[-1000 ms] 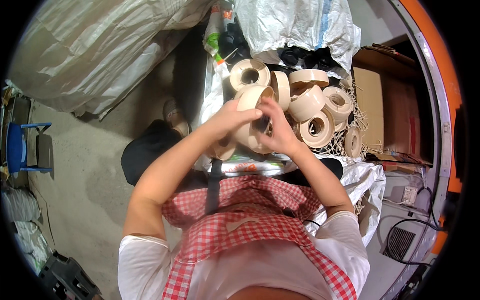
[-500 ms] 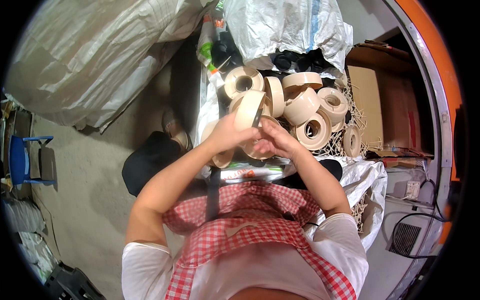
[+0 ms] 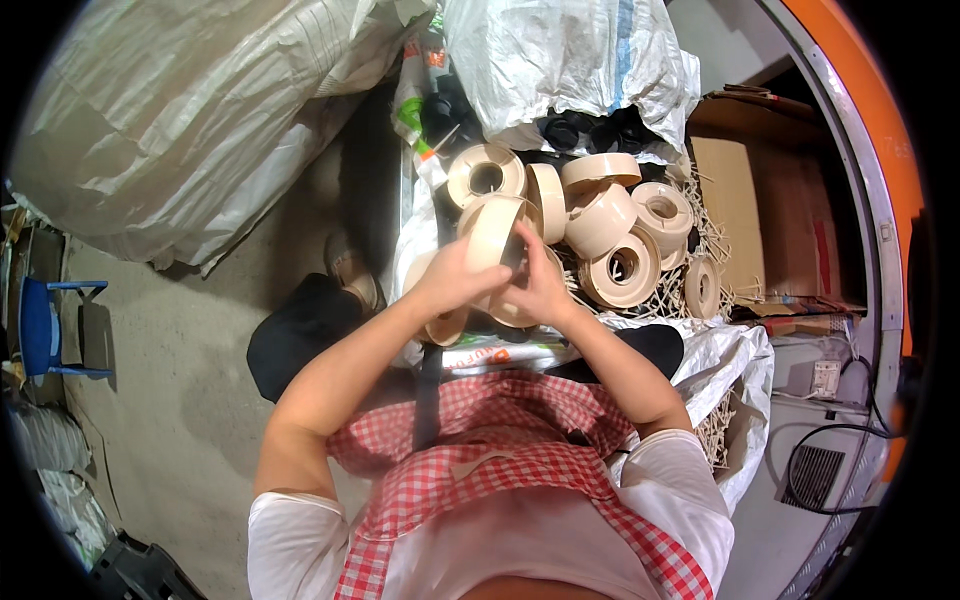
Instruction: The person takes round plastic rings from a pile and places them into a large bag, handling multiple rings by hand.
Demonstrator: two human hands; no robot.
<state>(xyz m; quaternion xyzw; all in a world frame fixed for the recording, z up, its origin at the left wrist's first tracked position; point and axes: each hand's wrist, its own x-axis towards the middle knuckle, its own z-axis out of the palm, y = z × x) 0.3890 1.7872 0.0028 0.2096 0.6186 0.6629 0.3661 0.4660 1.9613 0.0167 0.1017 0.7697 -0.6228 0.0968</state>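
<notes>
My left hand is wrapped round the near left side of a beige plastic ring, wide and smooth-rimmed, held up on edge. At its right side is my right hand, fingers curled against the darker open face; whether a small part is pinched there is hidden. Behind and to the right lies a heap of similar beige wheel-like parts, among them one lying flat with a round centre hole, a tilted wide one and another facing up. More beige rings show partly beneath my hands.
Thin beige sticks lie loose among the parts. Beyond, a white woven sack spills black round parts. An open cardboard box stands right, a large white sack far left, a blue stool at left.
My right hand has turned, its fingers now reaching up along the ring's right side. The held ring has shifted slightly left and down.
</notes>
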